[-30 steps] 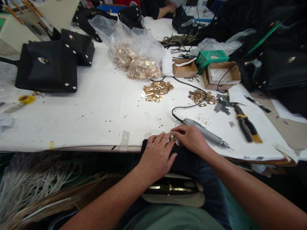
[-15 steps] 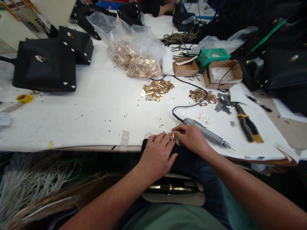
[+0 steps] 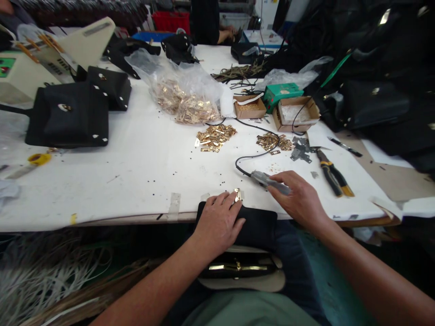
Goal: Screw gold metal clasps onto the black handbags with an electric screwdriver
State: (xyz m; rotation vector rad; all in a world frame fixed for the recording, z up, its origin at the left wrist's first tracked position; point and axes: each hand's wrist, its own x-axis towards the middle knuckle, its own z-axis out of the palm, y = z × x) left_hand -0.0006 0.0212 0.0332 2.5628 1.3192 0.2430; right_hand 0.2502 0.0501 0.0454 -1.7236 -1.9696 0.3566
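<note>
Head view: right hand [image 3: 301,195] grips corded screwdriver [image 3: 262,178] (left hand [image 3: 217,222] on bag [image 3: 258,227]).

Fitting [image 3: 237,195]: gold-coloured metal, polished, glossy.
Loose fittings [image 3: 215,138]: same bright metal, shiny.
Black bag [image 3: 256,227]: smooth, matt, leather-like; cannot tell if real leather.
Rotary tool [image 3: 268,180]: grey plastic body, faint sheen.
Cable [image 3: 253,156]: black, rubbery, matt.
Surface [image 3: 136,190]: white, smooth, dull, scuffed and speckled.
Tape [image 3: 174,206]: translucent, dull, slightly wrinkled.
Boxes [image 3: 246,108]: brown cardboard, matt, rough cut edges.
Sack [image 3: 185,88]: thin clear plastic, glossy, creased.
Pliers [image 3: 331,174]: yellow and black plastic grips, slight gloss.
Offcuts [image 3: 301,153]: grey metal, dull, flat.
</note>
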